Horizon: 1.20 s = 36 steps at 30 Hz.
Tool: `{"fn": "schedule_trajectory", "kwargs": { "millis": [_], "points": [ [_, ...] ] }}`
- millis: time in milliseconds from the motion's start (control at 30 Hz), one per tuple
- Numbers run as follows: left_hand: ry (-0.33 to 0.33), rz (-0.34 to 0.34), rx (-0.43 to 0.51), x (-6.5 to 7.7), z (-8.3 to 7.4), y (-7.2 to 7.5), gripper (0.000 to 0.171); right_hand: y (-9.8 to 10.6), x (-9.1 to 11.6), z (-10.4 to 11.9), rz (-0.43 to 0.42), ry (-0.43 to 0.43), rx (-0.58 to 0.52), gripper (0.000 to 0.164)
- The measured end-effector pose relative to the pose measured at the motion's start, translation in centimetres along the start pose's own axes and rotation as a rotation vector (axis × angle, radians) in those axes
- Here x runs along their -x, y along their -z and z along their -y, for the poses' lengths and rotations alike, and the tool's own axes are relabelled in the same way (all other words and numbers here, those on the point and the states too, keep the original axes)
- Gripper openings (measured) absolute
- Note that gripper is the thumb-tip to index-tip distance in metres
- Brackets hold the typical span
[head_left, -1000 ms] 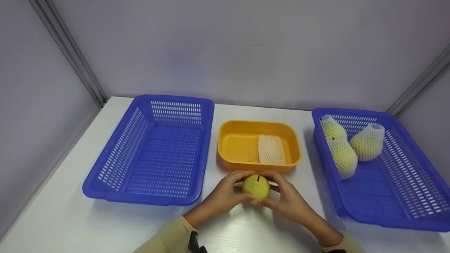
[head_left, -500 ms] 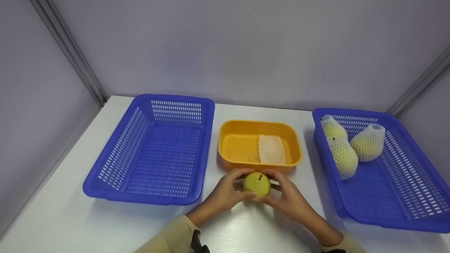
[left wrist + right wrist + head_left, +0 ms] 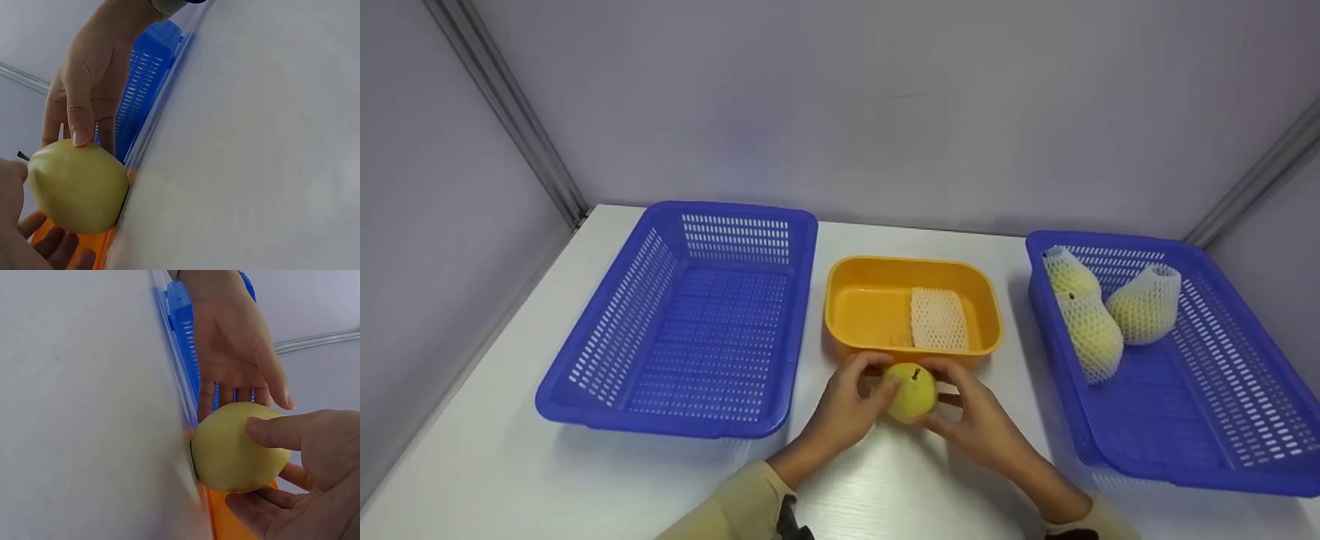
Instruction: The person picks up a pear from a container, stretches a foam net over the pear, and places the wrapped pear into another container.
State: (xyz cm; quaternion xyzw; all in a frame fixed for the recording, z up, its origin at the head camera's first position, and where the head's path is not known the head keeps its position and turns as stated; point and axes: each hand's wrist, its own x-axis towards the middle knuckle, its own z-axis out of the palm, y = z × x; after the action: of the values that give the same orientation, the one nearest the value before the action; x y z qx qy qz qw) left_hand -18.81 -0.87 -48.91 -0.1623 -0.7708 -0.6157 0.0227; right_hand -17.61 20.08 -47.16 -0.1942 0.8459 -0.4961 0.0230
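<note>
A bare yellow-green pear (image 3: pixel 913 401), its dark stem upward, is between my two hands just in front of the orange tub (image 3: pixel 840 337). My left hand (image 3: pixel 841 411) curves round its left side, the thumb up near the stem and the fingers behind. In the right wrist view those left fingers reach the back of the pear (image 3: pixel 236 455). My right hand (image 3: pixel 976 420) holds the pear from the right, with its thumb pressed on the near side, as the left wrist view also shows. Whether the pear's base touches the table cannot be told.
Inside the tub lies a flat white foam net (image 3: pixel 939 319). A blue basket (image 3: pixel 664 431) with nothing in it stands on the left. Several pears in foam nets (image 3: pixel 1095 341) sit in the right blue basket (image 3: pixel 1207 480). A wall (image 3: pixel 870 112) rises behind the white table (image 3: pixel 870 487).
The pear has tilted and shifted slightly away from me. My left thumb has moved up from the pear's lower front towards its stem. My right hand has hardly moved.
</note>
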Motion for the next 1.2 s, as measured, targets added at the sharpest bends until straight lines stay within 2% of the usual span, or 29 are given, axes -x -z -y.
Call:
{"fn": "schedule_trajectory", "kwargs": {
  "millis": [100, 200, 367, 467, 667, 967, 1133, 1200],
  "points": [
    [0.074, -0.116, 0.035, -0.3, 0.1, -0.1, 0.021, 0.0, -0.1, 0.0, -0.003, 0.005, 0.000, 0.065],
    [0.191, -0.203, 0.090, -0.6, -0.1, 0.1, 0.025, 0.0, -0.1, 0.0, -0.005, 0.006, 0.001, 0.065],
    [0.380, -0.255, 0.207, -1.4, -0.1, 0.6, 0.037, 0.1, -0.1, 0.0, -0.011, 0.007, 0.005, 0.066],
    [0.431, -0.264, 0.253, -1.8, 0.1, 0.9, 0.040, 0.1, 0.0, -0.1, -0.009, 0.010, 0.003, 0.066],
    [0.432, -0.287, 0.306, -2.0, 0.0, 0.9, 0.036, 0.0, 0.0, 0.0, -0.013, 0.009, 0.018, 0.066],
    [0.395, -0.296, 0.301, -2.4, -0.4, 1.0, 0.027, 0.5, 0.1, 0.7, 0.036, 0.003, 0.094, 0.069],
    [0.412, -0.300, 0.300, -2.5, -0.3, 1.1, 0.027, 2.0, -0.2, 2.3, 0.038, 0.052, 0.145, 0.055],
    [0.418, -0.302, 0.312, -2.6, -0.3, 1.1, 0.026, 2.8, -0.4, 3.3, 0.026, 0.039, 0.154, 0.045]
  ]
}}
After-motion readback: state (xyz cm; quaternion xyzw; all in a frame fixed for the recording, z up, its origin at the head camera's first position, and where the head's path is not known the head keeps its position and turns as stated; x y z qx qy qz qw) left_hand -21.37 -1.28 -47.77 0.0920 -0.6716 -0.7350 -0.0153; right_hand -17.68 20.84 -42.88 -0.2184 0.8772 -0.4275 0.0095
